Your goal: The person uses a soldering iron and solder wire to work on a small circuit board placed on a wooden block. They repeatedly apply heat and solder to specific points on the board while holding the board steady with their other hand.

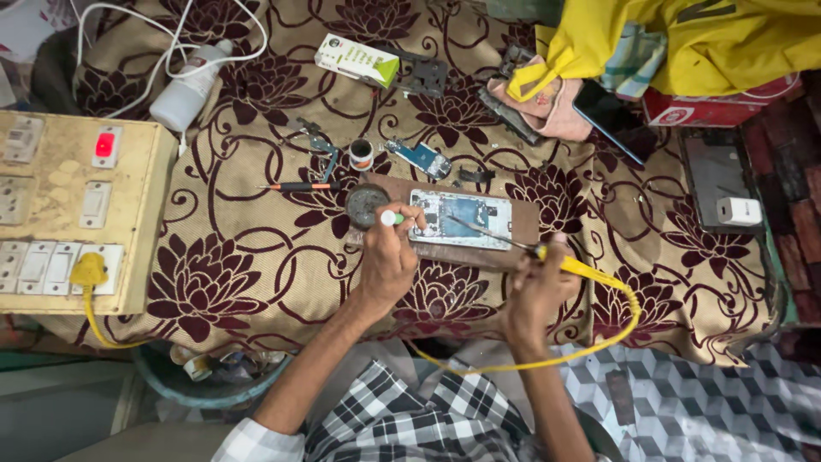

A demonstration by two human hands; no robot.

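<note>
Head view: our left hand (386, 257) pinches a white-and-green tube (392, 219) by the opened phone (460, 219), flat on a brown board (522, 224). Our right hand (537, 287) grips a yellow-corded soldering iron (487, 233), its thin tip over the phone. Patterned woven cloth (248, 257) lies bare leftward.

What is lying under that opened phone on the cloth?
The opened phone lies on a brown board, which rests on the flowered cloth. The left hand covers the board's near left edge; whatever lies beneath the board is hidden.
</note>
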